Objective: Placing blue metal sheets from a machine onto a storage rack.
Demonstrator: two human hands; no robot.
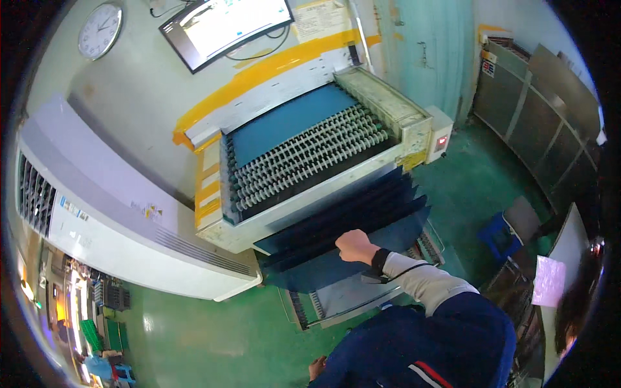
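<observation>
My right hand (pixel 356 246) is closed in a fist above a rack (pixel 336 317) of thin dark blue panels (pixel 381 227) that stand side by side, leaning. Nothing sticks out of the fist, and its underside is turned away. A black band (pixel 381 259) circles that wrist. Low in the picture, beside my dark blue jacket (pixel 414 343), only a small part of my left hand (pixel 317 367) shows, and its fingers are mostly hidden. Behind the rack is a conveyor machine (pixel 310 158) with rows of pale roller wheels. A flat blue panel (pixel 291 123) lies at its far side.
A tall white air conditioner (pixel 129 213) slants along the left. On the wall are a round clock (pixel 100 31) and a screen (pixel 226 26). At right are a blue stool (pixel 501 236), grey panels (pixel 537 116) and part of another person (pixel 582 304). The floor (pixel 194 330) is green.
</observation>
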